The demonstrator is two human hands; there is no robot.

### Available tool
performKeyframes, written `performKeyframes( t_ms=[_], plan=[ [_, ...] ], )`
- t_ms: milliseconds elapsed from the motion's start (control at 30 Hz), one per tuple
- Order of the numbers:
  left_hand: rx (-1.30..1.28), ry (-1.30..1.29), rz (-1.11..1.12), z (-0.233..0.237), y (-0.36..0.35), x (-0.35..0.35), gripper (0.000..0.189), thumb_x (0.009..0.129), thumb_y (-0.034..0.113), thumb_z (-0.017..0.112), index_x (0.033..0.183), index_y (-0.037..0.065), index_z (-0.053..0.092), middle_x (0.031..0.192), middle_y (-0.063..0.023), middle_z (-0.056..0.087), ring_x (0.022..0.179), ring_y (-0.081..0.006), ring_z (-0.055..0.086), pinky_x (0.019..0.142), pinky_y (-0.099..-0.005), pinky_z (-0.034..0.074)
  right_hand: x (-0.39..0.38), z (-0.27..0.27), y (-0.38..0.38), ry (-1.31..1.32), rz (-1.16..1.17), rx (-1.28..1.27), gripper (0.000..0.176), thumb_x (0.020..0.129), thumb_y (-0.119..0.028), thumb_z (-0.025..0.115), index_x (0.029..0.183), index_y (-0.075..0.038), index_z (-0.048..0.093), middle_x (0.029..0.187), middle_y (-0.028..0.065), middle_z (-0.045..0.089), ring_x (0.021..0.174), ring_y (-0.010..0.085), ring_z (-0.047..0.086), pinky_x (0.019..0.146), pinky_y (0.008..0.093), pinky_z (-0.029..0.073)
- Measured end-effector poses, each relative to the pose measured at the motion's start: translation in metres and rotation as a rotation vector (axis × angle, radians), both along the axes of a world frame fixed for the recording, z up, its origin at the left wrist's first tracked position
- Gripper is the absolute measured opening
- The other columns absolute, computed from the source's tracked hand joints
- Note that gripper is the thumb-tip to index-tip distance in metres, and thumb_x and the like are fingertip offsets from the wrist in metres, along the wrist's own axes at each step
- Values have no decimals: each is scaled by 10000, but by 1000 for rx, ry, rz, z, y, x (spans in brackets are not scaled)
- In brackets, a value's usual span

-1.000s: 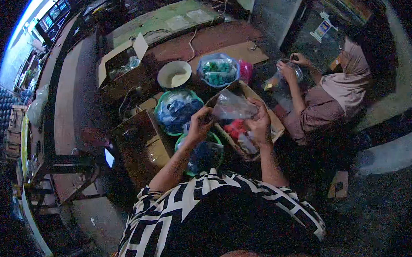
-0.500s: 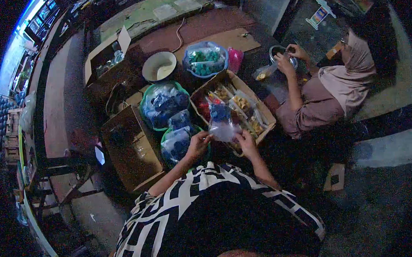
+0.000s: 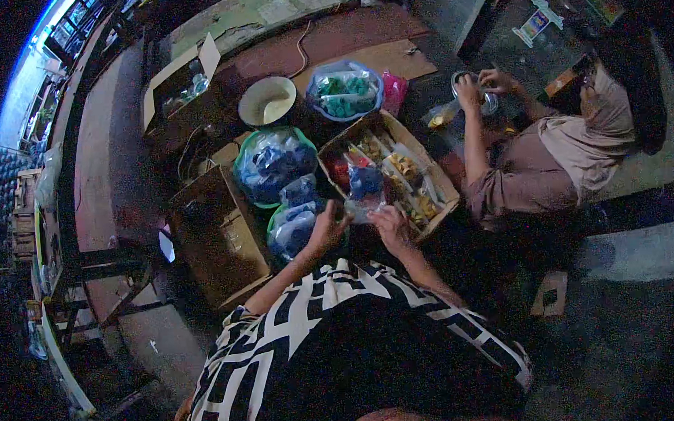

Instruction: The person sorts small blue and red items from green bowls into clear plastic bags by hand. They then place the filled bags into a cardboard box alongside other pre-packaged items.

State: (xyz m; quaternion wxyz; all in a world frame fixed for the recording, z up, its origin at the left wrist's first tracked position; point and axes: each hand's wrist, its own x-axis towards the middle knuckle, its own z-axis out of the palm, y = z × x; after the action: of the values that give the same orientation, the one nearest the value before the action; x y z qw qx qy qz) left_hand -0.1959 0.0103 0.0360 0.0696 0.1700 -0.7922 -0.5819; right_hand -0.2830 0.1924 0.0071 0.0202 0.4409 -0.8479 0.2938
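A clear plastic bag (image 3: pixel 366 182) with dark blue pieces inside lies over the near part of a cardboard box (image 3: pixel 442 207), its loose end towards me. My right hand (image 3: pixel 393 227) pinches that loose end from the right. At its left edge is my left hand (image 3: pixel 329 227), thumb and forefinger apart. The box holds bags of red pieces (image 3: pixel 338 173) and yellow pieces (image 3: pixel 403 167). Left of my hands, bags of blue pieces (image 3: pixel 293 229) fill a green-rimmed basin, and a second green basin (image 3: pixel 238 174) behind it holds more blue bags.
Behind stand a pale bowl (image 3: pixel 251 109) and a blue basin (image 3: pixel 314 106) with bags of green pieces. A brown carton (image 3: pixel 203 250) sits at left, another open carton (image 3: pixel 150 106) farther back. At right, a seated person (image 3: pixel 519 157) handles a bag near a round container.
The bag's loose end is now bunched shorter. My left hand's fingers have spread, and my right hand has shifted left over the end. The whole view has tilted slightly.
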Motion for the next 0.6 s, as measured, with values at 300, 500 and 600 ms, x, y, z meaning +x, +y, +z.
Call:
performKeyframes(
  t_ms=[300,500,600],
  plan=[
    [-469,176,-134,-7,-11,-7,395,595,94,668,950,23,509,1057,-175,420,997,-357,397,848,-397,353,-7,31,-18,-361,-96,-179,196,756,-2,517,938,-50,571,888,113,567,859,270,518,738,357,412],
    [195,93,-28,-33,-20,-23,276,601,10,588,859,18,487,823,-162,500,867,-359,449,777,-425,348,-18,-9,-16,-521,-348,-413,162,773,5,524,927,-18,479,843,133,494,767,270,503,701,341,411],
    [-21,114,-38,-35,-13,-26,288,622,17,565,878,20,434,719,-168,503,790,-366,470,710,-425,362,-23,-6,-12,-368,-269,-279,218,741,23,545,932,-26,452,855,113,460,763,258,494,688,333,415]
  ],
)
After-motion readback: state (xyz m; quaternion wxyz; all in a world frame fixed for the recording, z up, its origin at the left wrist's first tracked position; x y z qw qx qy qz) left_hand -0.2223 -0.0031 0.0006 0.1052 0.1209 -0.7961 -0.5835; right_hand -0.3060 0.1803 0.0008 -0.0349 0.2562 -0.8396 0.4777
